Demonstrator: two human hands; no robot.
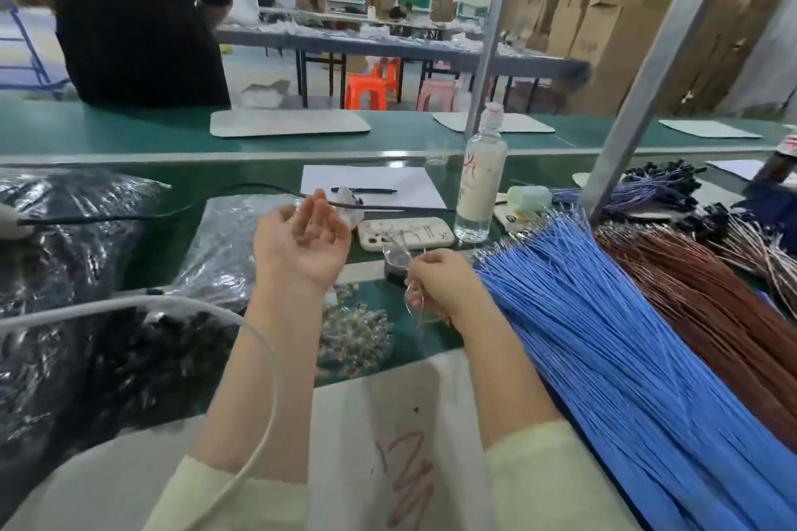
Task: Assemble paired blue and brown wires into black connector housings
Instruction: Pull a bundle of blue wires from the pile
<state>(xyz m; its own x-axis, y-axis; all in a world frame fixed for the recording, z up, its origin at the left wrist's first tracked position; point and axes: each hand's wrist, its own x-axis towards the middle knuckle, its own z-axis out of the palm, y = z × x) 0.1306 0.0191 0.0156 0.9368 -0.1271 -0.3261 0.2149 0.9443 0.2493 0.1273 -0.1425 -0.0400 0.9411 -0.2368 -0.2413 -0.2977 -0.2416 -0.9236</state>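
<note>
Holding a pair of clear-framed glasses (pixel 399 258), the right hand (pixel 444 285) has its fingers curled round the frame, below and left of the water bottle (pixel 481 185). The left hand (pixel 302 241), further left of the bottle, is raised palm up with its fingers loosely bent; nothing is seen in its grasp. Neither hand touches a wire or a housing.

The blue wires (pixel 604 336) lie in a thick fanned bundle below and right of the bottle, their bare ends pointing toward it. The brown wires (pixel 711 293) lie alongside, further right of the bottle. Judgement: the two colours are laid side by side on the right-hand side so that one of each can be drawn as a pair.

Clear bags of small black parts (pixel 86 336), judged to be the housings, sit well left of the bottle, within reach of the left hand. A smaller clear bag (pixel 358 336) lies below and left of the bottle, between the forearms; its contents are too small to identify. Wires already fitted with black ends (pixel 660 185) lie right of the bottle, judged finished work set out of the way. A phone (pixel 405 233) lies flat just left of the bottle's base.

Judgement: assembly is not in hand; the glasses must be worn or set down before the right hand can pick wires.
</note>
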